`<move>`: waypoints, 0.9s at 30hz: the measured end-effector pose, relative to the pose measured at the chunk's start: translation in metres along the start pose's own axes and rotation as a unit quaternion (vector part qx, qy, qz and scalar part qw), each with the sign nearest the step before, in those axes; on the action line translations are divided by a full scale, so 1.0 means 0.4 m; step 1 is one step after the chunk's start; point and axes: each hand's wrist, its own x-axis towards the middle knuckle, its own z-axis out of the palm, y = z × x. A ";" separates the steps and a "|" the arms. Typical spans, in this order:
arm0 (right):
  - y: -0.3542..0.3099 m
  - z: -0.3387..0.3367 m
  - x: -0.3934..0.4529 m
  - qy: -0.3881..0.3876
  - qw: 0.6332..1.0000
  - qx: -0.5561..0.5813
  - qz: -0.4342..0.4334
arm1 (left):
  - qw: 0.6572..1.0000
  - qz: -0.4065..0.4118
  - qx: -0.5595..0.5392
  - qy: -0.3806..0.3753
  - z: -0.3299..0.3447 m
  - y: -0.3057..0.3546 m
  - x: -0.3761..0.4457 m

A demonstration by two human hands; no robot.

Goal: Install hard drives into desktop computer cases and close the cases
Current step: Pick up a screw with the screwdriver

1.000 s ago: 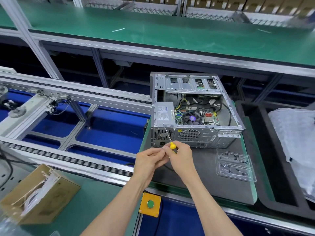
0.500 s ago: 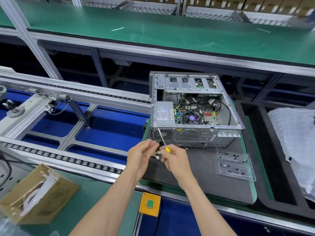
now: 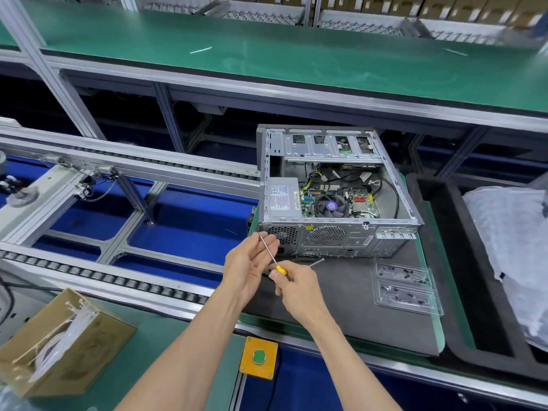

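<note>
An open desktop case [image 3: 335,238] lies on its side on a dark mat [image 3: 350,304], its motherboard, fan and power supply showing. Just in front of the case's rear panel, my right hand [image 3: 296,287] grips the yellow handle of a thin screwdriver [image 3: 271,253]. The shaft points up and left across my left hand [image 3: 249,265], whose fingers are loosely bent beside the tip. Whether the left hand pinches a screw is too small to tell. No hard drive shows outside the case.
A clear plastic tray of small black screws [image 3: 406,286] sits right of my hands. A black foam tray with a plastic bag [image 3: 510,247] lies at far right. A cardboard box of cable ties [image 3: 59,336] and a yellow button box [image 3: 258,357] are near; a roller conveyor [image 3: 118,280] runs left.
Both hands have risen slightly toward the case's rear panel, and the screwdriver tip now lies against my left fingers. The case has not moved.
</note>
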 end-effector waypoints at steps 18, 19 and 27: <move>-0.029 0.022 -0.038 0.069 0.997 -0.033 0.014 | 0.989 0.004 0.148 0.007 0.055 0.023 0.004; -0.037 0.031 -0.042 0.075 0.997 -0.013 0.022 | 0.989 -0.001 0.149 0.007 0.062 0.022 0.004; -0.095 0.060 -0.042 0.091 0.994 0.005 0.061 | 0.995 -0.026 0.099 -0.003 0.078 0.033 0.004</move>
